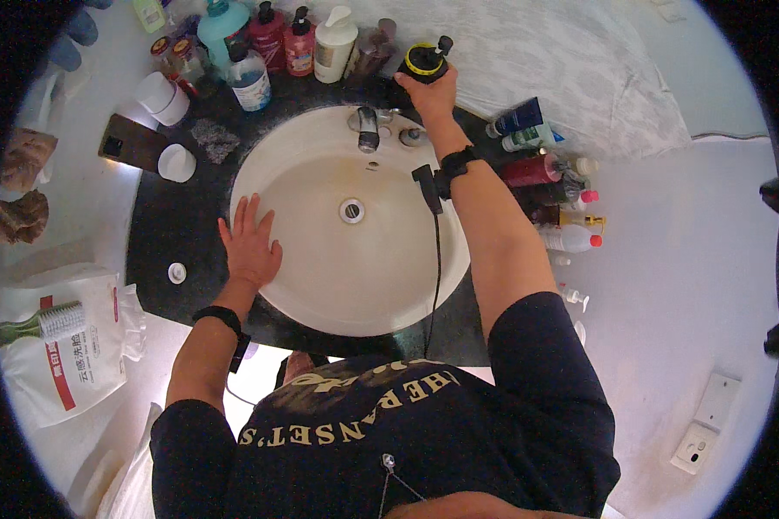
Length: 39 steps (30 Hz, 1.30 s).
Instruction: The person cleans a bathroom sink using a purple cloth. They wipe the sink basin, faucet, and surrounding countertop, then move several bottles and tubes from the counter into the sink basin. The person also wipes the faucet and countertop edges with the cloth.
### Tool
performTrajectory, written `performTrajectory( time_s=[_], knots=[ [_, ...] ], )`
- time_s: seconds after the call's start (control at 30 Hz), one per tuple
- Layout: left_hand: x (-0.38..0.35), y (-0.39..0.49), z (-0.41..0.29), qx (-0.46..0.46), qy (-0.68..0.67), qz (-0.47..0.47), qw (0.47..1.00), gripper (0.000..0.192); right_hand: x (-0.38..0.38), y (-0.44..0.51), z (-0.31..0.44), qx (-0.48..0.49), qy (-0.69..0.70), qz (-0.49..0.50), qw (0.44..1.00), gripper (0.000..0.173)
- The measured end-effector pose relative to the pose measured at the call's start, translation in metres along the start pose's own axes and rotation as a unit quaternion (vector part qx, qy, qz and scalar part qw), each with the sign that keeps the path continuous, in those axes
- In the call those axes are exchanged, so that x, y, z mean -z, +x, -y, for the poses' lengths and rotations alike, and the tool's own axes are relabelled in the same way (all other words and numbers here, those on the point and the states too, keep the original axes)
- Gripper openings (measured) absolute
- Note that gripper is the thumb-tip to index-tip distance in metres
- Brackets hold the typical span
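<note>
My right hand point(433, 97) is closed around a black pump bottle point(424, 60) with a yellow ring, behind the basin and right of the faucet. My left hand point(252, 250) lies with fingers spread at the left rim of the white oval washbasin point(363, 272) and holds nothing. At the back of the basin is the chrome faucet point(367, 130), and a round metal drain point(352, 211) sits in the bowl. Black straps with small devices are on both wrists; a cable hangs from the right one across the basin.
Pump bottles point(298, 48) line the back of the dark counter point(159, 233). On its left are a phone point(133, 143), a white jar point(176, 163) and a grey mesh sponge point(215, 139). Tubes point(516, 119) and bottles point(568, 239) stand right. A green brush point(42, 323) lies on a white package point(97, 383).
</note>
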<state>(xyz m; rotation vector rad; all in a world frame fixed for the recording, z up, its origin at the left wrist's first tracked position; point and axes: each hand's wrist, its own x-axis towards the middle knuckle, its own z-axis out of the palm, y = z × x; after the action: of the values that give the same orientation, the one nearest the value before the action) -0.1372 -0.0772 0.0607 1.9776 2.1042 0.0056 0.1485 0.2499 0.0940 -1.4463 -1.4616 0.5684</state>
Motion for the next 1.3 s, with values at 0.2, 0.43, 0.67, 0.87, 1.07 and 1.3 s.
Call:
performTrajectory(
  time_s=[0.2,0.43,0.67,0.87,1.07,1.3],
  knots=[
    [-0.003,-0.001,0.003,-0.013,-0.008,-0.014,1.0,0.058,0.014,0.001,0.012,-0.028,-0.006,-0.003,1.0,0.08],
    [-0.011,-0.003,0.006,-0.039,0.007,-0.057,0.998,0.058,0.084,-0.002,0.046,0.01,0.183,0.074,0.98,0.073],
    [-0.013,-0.005,0.006,-0.047,0.029,-0.065,0.996,0.059,0.16,-0.079,0.076,-0.054,0.286,0.111,0.95,0.064],
    [-0.014,-0.007,0.006,-0.048,0.036,-0.057,0.997,0.06,0.21,-0.146,0.098,-0.174,0.37,0.11,0.906,0.047],
    [-0.014,-0.007,0.003,-0.038,0.048,-0.05,0.997,0.059,0.225,-0.193,0.112,-0.073,0.233,0.155,0.957,0.06],
    [-0.014,-0.009,0.004,-0.038,0.04,-0.054,0.997,0.057,0.231,-0.228,0.124,0.012,0.133,0.108,0.985,0.075]
  ],
)
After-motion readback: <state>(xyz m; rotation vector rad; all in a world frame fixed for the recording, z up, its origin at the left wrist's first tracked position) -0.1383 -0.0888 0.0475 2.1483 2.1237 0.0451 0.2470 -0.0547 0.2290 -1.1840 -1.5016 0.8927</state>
